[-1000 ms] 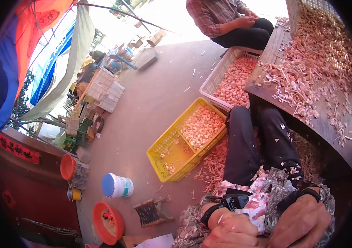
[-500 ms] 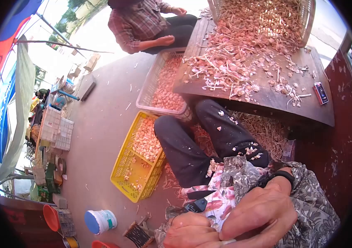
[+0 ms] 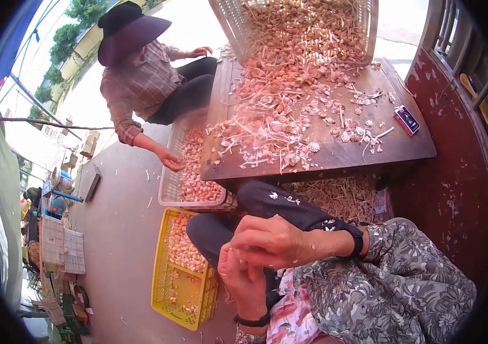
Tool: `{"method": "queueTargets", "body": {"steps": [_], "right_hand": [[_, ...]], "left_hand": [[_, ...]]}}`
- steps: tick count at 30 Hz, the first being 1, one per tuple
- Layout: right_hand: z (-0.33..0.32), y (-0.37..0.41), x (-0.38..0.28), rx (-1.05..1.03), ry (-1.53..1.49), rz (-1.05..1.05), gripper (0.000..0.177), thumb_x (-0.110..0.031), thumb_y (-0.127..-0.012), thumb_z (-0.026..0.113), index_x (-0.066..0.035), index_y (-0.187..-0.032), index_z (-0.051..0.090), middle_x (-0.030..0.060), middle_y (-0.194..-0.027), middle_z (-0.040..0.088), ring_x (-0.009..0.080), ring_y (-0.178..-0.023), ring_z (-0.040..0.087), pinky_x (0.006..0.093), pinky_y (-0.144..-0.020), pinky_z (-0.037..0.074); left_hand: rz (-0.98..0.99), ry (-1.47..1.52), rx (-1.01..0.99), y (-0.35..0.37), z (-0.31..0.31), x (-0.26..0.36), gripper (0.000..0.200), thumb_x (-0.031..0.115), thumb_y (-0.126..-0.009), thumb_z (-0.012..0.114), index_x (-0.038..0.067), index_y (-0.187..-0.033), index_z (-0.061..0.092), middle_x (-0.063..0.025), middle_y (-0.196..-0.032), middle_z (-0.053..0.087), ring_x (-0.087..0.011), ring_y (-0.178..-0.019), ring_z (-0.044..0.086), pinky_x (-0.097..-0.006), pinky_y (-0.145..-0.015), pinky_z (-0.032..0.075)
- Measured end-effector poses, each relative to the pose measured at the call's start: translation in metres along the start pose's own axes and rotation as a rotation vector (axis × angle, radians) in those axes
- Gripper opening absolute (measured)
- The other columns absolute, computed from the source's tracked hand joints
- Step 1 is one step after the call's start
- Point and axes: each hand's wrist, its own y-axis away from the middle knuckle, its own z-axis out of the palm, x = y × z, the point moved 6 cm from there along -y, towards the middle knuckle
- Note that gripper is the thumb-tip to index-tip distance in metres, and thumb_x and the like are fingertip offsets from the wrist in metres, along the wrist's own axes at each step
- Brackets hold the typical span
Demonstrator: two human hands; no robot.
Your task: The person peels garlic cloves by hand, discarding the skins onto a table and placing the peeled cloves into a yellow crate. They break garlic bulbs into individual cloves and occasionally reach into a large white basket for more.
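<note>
My two hands meet over my lap, above my dark trousers. My right hand (image 3: 278, 241) comes from a floral sleeve with a black wristband, and its fingers curl down onto the fingertips of my left hand (image 3: 245, 282). My left hand points upward and also wears a black band. Between the fingertips sits a small pale garlic clove (image 3: 228, 249), mostly hidden. In front of me, a wooden table (image 3: 335, 157) carries a heap of garlic cloves and skins (image 3: 278, 109) spilling from a tipped white basket (image 3: 229, 23).
A white crate (image 3: 166, 192) of peeled garlic stands left of the table, with a yellow crate (image 3: 163, 286) nearer me. A person in a dark hat (image 3: 132, 31) sits opposite, one hand (image 3: 170, 160) in the white crate. A small box (image 3: 407, 120) lies on the table. A red wall (image 3: 456, 189) is at right.
The view has swung right and up toward the table. My hands have risen from the bottom edge to mid-frame. The other person now reaches into the white crate.
</note>
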Motion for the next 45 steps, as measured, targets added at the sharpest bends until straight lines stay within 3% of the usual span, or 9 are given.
{"method": "queueTargets", "body": {"steps": [4, 6, 10, 15, 20, 24, 26, 30, 45], "right_hand": [[0.000, -0.009, 0.025, -0.213, 0.203, -0.010, 0.029, -0.013, -0.075, 0.066, -0.005, -0.100, 0.055, 0.0086, -0.085, 0.052, 0.0259, -0.069, 0.058, 0.0329, -0.050, 0.048], [-0.035, -0.023, 0.061, -0.111, 0.377, 0.063, 0.032, -0.009, -0.073, 0.067, -0.005, -0.101, 0.054, 0.0112, -0.088, 0.053, 0.0293, -0.075, 0.058, 0.0355, -0.060, 0.048], [-0.118, -0.041, 0.160, 0.039, 0.853, 0.213, 0.024, -0.009, -0.079, 0.057, -0.007, -0.104, 0.056, 0.0155, -0.083, 0.050, 0.0346, -0.076, 0.054, 0.0414, -0.064, 0.044], [-0.130, -0.041, 0.205, -0.384, 0.930, 0.565, 0.013, -0.013, -0.079, 0.056, -0.004, -0.089, 0.052, 0.0193, -0.084, 0.048, 0.0371, -0.080, 0.053, 0.0435, -0.066, 0.043], [-0.142, -0.026, 0.229, -0.262, 0.876, 0.437, 0.012, -0.012, -0.079, 0.055, -0.002, -0.083, 0.049, 0.0178, -0.080, 0.049, 0.0371, -0.073, 0.053, 0.0431, -0.062, 0.042], [-0.152, -0.030, 0.217, -0.058, 0.707, 0.344, 0.016, -0.015, -0.077, 0.062, -0.003, -0.086, 0.055, 0.0106, -0.068, 0.053, 0.0233, -0.062, 0.055, 0.0324, -0.054, 0.044], [-0.157, -0.016, 0.215, 0.188, 0.128, 0.847, 0.018, -0.018, -0.080, 0.064, -0.006, -0.092, 0.059, 0.0020, -0.064, 0.054, 0.0094, -0.054, 0.053, 0.0222, -0.044, 0.041], [-0.129, -0.005, 0.179, 0.242, -0.487, 0.972, 0.028, -0.017, -0.083, 0.061, -0.001, -0.105, 0.059, -0.0006, -0.065, 0.056, 0.0045, -0.050, 0.052, 0.0164, -0.041, 0.042], [-0.038, -0.014, -0.006, -0.294, -0.881, 0.827, 0.028, -0.014, -0.092, 0.049, 0.001, -0.116, 0.052, 0.0056, -0.081, 0.060, 0.0082, -0.063, 0.059, 0.0180, -0.048, 0.048]], "left_hand": [[-0.397, 0.370, 0.440, -0.019, -0.027, -0.045, 0.019, 0.019, -0.089, 0.044, 0.002, -0.095, 0.052, -0.0087, -0.087, 0.053, -0.0065, -0.052, 0.046, -0.0183, -0.048, 0.041], [-0.487, 0.765, -0.147, -0.037, -0.026, -0.061, 0.020, 0.019, -0.090, 0.043, 0.001, -0.089, 0.051, -0.0116, -0.085, 0.053, -0.0070, -0.048, 0.043, -0.0177, -0.039, 0.036], [-0.484, 0.745, -0.056, -0.066, -0.044, -0.066, 0.018, 0.016, -0.090, 0.045, 0.000, -0.084, 0.051, -0.0134, -0.081, 0.053, -0.0068, -0.044, 0.041, -0.0179, -0.034, 0.031], [-0.327, 0.520, 0.103, -0.131, -0.083, -0.052, 0.015, 0.014, -0.089, 0.048, 0.000, -0.084, 0.052, -0.0136, -0.081, 0.057, -0.0065, -0.046, 0.043, -0.0172, -0.034, 0.031], [-0.216, 0.214, 0.310, -0.211, -0.151, -0.055, 0.014, 0.010, -0.084, 0.053, 0.000, -0.093, 0.053, -0.0129, -0.084, 0.060, -0.0178, -0.074, 0.060, -0.0249, -0.052, 0.046], [-0.233, 0.268, 0.356, -0.264, -0.171, -0.070, 0.041, 0.017, -0.083, 0.057, -0.004, -0.115, 0.043, -0.0207, -0.117, 0.049, -0.0319, -0.107, 0.051, -0.0416, -0.086, 0.047], [-0.306, 0.382, 0.382, -0.272, -0.174, -0.077, 0.053, 0.022, -0.083, 0.056, -0.004, -0.124, 0.032, -0.0213, -0.125, 0.038, -0.0343, -0.113, 0.044, -0.0452, -0.092, 0.041], [-0.353, 0.350, 0.324, -0.259, -0.167, -0.073, 0.078, 0.035, -0.086, 0.049, -0.003, -0.137, 0.004, -0.0216, -0.139, 0.018, -0.0359, -0.124, 0.033, -0.0508, -0.101, 0.031], [-0.077, 0.115, 0.080, -0.128, -0.096, -0.001, 0.031, 0.017, -0.088, 0.048, -0.003, -0.112, 0.052, -0.0155, -0.117, 0.054, -0.0244, -0.107, 0.052, -0.0357, -0.083, 0.046]]}}
